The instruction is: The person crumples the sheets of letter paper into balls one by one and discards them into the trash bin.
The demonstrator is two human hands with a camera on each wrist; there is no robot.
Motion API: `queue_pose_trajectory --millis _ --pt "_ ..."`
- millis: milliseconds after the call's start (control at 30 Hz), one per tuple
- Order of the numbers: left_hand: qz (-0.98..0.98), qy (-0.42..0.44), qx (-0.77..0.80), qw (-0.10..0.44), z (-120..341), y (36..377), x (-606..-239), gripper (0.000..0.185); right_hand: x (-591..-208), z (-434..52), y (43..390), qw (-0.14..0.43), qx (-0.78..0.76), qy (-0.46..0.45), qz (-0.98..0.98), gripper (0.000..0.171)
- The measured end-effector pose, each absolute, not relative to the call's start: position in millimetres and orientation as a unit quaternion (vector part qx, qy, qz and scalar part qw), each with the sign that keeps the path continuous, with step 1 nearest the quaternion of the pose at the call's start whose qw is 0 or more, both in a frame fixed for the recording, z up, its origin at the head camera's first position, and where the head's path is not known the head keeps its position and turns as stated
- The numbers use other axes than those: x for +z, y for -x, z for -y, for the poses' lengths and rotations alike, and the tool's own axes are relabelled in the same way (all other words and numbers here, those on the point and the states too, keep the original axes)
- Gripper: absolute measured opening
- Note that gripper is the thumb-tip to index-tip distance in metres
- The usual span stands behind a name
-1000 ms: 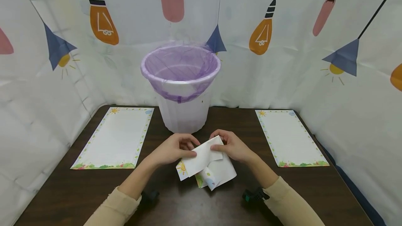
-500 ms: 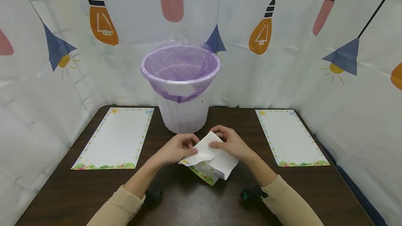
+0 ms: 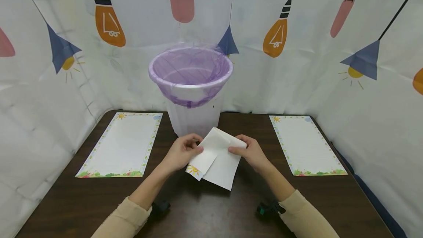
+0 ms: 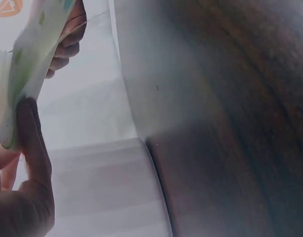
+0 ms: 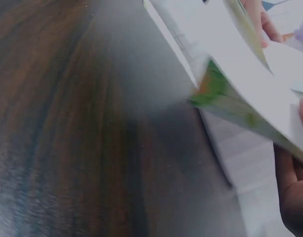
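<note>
Nearest, beige sleeves [image 3: 122, 219] and dark wrist cameras [image 3: 269, 208] low over the dark wood table [image 3: 66, 205]; just beyond, held up off the table between the two hands, a folded sheet of paper [image 3: 219, 159], white with a printed border, a small sun motif showing at its lower left corner; left hand [image 3: 180, 153] pinching the sheet's left edge, thumb on the near face, fingers curled behind; right hand [image 3: 252, 151] pinching the right edge in the same way; hands apart, one at each side, both clamped on the sheet; seen from the left wrist, thumb [image 4: 35, 143] pressed flat against the paper's green-printed edge; from the right wrist, paper [image 5: 250, 94] tilted above the wood, layers doubled over, green border at a corner. Judged from this: sheet already folded over on itself more than once, but loose and flat-faced, not compacted into a tight wad, and not let go; nothing of it lying on the table. Flat on the table to either side, well apart from the hands, two unfolded sheets of the same bordered paper, left sheet [image 3: 120, 144] and right sheet [image 3: 305, 144], both untouched. Farther back, just beyond the held paper, a white waste bin [image 3: 193, 120] with a purple bag liner [image 3: 190, 67] folded over its rim; no paper visible inside as far as the head view shows. Behind all, a white backdrop [image 3: 297, 83] printed with hanging bulbs and lamps.
</note>
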State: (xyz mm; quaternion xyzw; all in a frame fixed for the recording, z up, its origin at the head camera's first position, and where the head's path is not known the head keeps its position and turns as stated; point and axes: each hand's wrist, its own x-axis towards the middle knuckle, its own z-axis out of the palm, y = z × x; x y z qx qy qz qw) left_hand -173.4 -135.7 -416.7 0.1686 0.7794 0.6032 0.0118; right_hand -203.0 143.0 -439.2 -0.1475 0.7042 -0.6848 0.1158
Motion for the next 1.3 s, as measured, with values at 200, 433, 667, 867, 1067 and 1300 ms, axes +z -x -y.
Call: queue_pose_trajectory --millis 200,433,667,867,1067,1300 --pt "-0.763 -0.111 0.637 -0.019 135 172 -418 0.02 -449 -141 201 0.138 -0.744 0.116 -0.644 0.046" --pt "-0.772 -0.108 0.626 -0.005 134 167 -418 0.02 -453 -141 196 0.107 -0.733 0.123 -0.66 0.045" --pt "-0.771 -0.15 0.616 0.051 137 172 -423 0.02 -452 -141 196 0.024 -0.732 0.114 -0.671 0.029" --pt "-0.689 -0.145 0.704 0.097 139 174 -424 0.03 -447 -139 195 0.008 -0.734 0.129 -0.667 0.024" --pt "-0.621 -0.127 0.763 0.125 139 173 -421 0.033 -445 -136 196 -0.018 -0.718 0.151 -0.679 0.015" --pt "-0.605 -0.083 0.777 0.154 140 173 -417 0.024 -445 -139 199 -0.085 -0.657 0.213 -0.718 0.021"
